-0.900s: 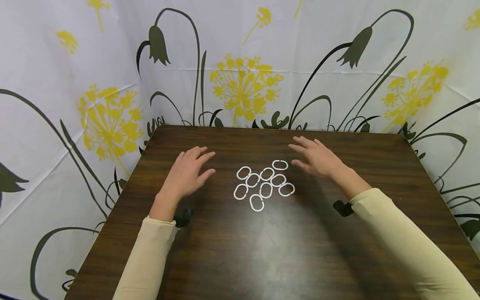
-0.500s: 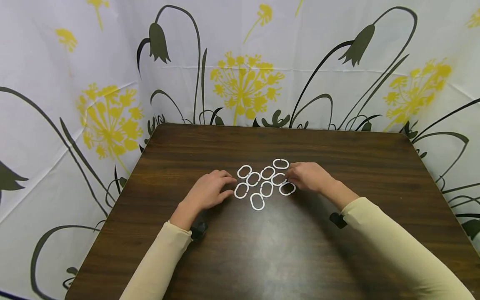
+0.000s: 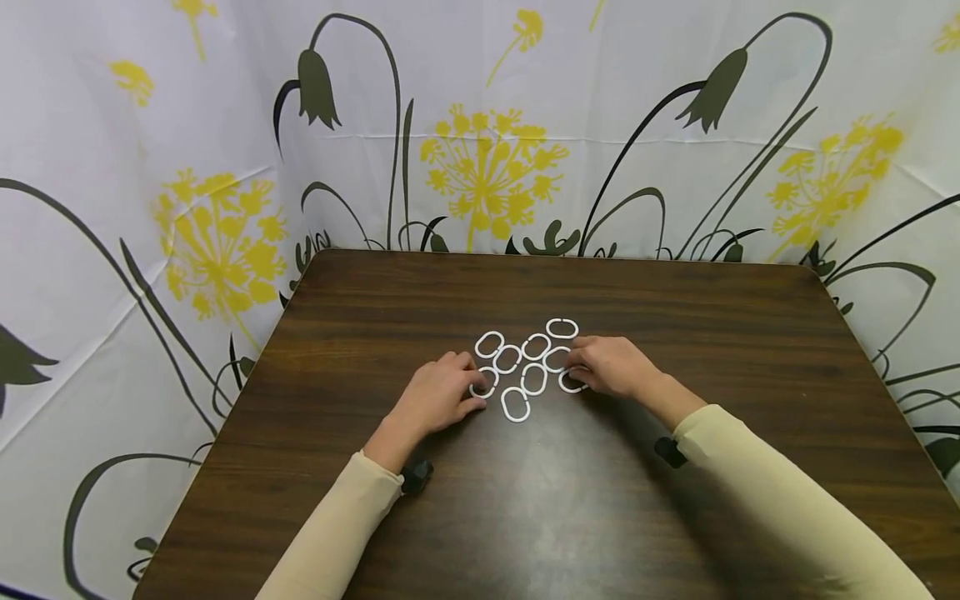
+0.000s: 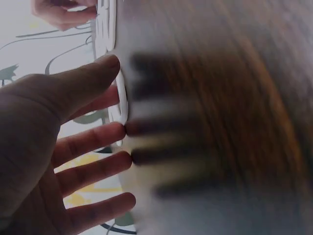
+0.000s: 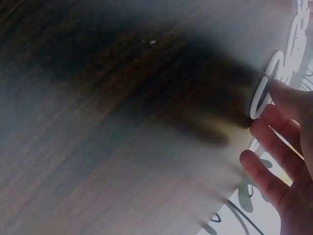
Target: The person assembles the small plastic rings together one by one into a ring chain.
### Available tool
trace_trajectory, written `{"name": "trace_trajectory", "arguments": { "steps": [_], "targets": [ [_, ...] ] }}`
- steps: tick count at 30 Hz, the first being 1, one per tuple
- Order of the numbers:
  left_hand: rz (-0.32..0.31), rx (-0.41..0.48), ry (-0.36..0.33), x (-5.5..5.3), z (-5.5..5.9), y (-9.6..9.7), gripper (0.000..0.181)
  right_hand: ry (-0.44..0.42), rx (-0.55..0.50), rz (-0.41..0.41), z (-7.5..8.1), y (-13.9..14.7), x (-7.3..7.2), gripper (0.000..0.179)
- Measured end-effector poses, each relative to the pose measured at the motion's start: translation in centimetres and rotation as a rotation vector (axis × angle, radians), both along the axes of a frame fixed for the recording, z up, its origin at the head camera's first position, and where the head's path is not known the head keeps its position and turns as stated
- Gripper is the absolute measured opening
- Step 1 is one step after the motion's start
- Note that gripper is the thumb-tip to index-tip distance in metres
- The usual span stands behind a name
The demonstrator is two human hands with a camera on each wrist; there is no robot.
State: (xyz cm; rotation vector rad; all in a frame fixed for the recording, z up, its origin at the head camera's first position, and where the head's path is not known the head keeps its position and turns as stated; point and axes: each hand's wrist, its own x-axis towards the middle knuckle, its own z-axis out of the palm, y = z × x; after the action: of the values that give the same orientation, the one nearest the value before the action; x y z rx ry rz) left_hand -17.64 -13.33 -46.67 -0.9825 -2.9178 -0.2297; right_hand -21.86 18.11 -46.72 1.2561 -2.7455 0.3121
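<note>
Several white oval curtain rings (image 3: 515, 405), each with a small gap, lie in a loose cluster on the dark wooden table. My left hand (image 3: 442, 395) is at the cluster's left side, its fingertips over the leftmost ring (image 3: 483, 395). In the left wrist view, thumb and index finger are near that ring, and the other fingers are extended toward the tabletop. My right hand (image 3: 611, 365) reaches in from the right. Its thumb and fingertips touch the rightmost ring (image 5: 258, 100), partly covering it in the head view. Both touched rings appear to lie on the table.
The brown wood-grain table (image 3: 562, 517) spreads around the rings, its far edge meeting a white curtain (image 3: 480, 75) printed with yellow and dark flowers. Dark wrist cameras (image 3: 417, 476) sit under both wrists. Shadows of the hands fall on the tabletop.
Both hands have come down and inward from raised, spread positions to the two sides of the ring cluster. The rings keep their arrangement.
</note>
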Motion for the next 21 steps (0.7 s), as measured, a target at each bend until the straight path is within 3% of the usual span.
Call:
{"name": "trace_trajectory", "arguments": {
  "steps": [12, 21],
  "targets": [
    [0.056, -0.025, 0.068, 0.4, 0.0, 0.9, 0.016, -0.026, 0.019, -0.006, 0.0, -0.3, 0.1, 0.008],
    [0.042, -0.030, 0.098, 0.6, 0.1, 1.2, 0.008, -0.032, 0.041, -0.027, -0.3, -0.4, 0.3, 0.011]
  ]
}}
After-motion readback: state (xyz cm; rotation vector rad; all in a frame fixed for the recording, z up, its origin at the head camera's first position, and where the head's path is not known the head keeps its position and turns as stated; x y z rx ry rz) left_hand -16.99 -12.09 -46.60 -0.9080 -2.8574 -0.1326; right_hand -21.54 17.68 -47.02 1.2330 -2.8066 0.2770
